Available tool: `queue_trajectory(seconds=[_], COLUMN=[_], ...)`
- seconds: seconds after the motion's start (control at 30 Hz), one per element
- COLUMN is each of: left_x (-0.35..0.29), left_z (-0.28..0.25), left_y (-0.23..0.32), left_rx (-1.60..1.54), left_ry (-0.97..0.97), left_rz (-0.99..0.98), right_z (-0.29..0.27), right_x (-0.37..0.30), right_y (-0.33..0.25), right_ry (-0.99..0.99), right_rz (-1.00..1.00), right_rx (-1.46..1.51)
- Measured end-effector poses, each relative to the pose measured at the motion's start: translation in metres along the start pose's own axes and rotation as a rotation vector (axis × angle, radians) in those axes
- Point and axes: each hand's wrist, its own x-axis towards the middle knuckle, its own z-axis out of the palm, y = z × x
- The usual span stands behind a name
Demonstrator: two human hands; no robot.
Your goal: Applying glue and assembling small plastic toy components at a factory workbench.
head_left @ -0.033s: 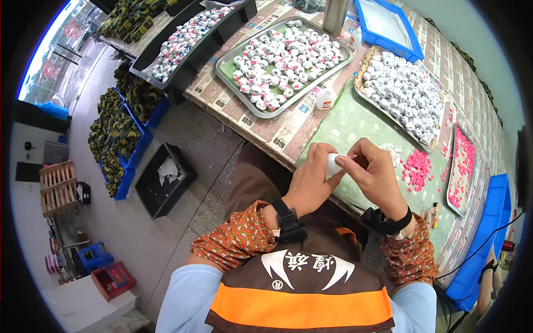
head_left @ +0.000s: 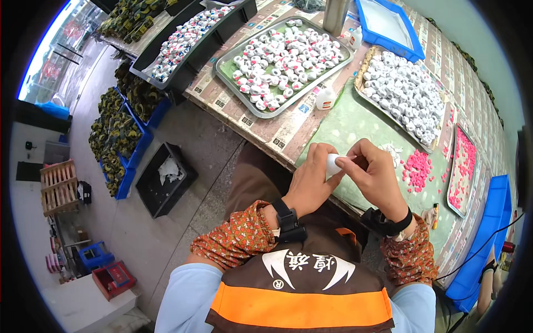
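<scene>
Over the table's near edge, my left hand (head_left: 313, 180) is closed around a small white rounded piece (head_left: 332, 165). My right hand (head_left: 375, 175) meets it from the right, thumb and forefinger pinched against that piece; what else sits in the pinch, if anything, is too small to make out. Just beyond the right hand lie a little heap of white bits (head_left: 392, 152) and a pile of small pink pieces (head_left: 417, 171) on a green cloth (head_left: 347, 125). Farther back, a tray (head_left: 365, 95) bears many plain white rounded pieces.
A metal tray (head_left: 266, 115) holds white pieces with pink parts; a white bottle (head_left: 326, 99) stands beside it. More pink pieces fill a narrow tray (head_left: 465, 211) at right. Blue bins (head_left: 491, 222) and a black crate (head_left: 166, 180) flank the table. Another person's arm (head_left: 486, 283) shows at far right.
</scene>
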Motion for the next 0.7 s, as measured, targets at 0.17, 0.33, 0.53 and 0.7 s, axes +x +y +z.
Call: queue_trajectory(seconds=[0.17, 0.33, 0.53, 0.7], left_x=[0.007, 0.016, 0.018, 0.014], left_z=[0.002, 0.001, -0.007, 0.0], left_y=[0.005, 0.004, 0.012, -0.011], left_rx=[-0.024, -0.202, -0.336, -0.415], left_ry=[-0.001, -0.081, -0.128, -0.113], left_rz=[-0.005, -0.067, -0.246, -0.215], right_z=[-0.007, -0.02, -0.036, -0.026], right_x=[0.0, 0.005, 0.017, 0.026], right_y=[-0.004, -0.011, 0.02, 0.069], right_ry=[0.028, 0.042, 0.155, 0.178], right_rz=[-0.14, -0.186, -0.082, -0.084], right_rx=[-0.035, -0.065, -0.173, -0.357])
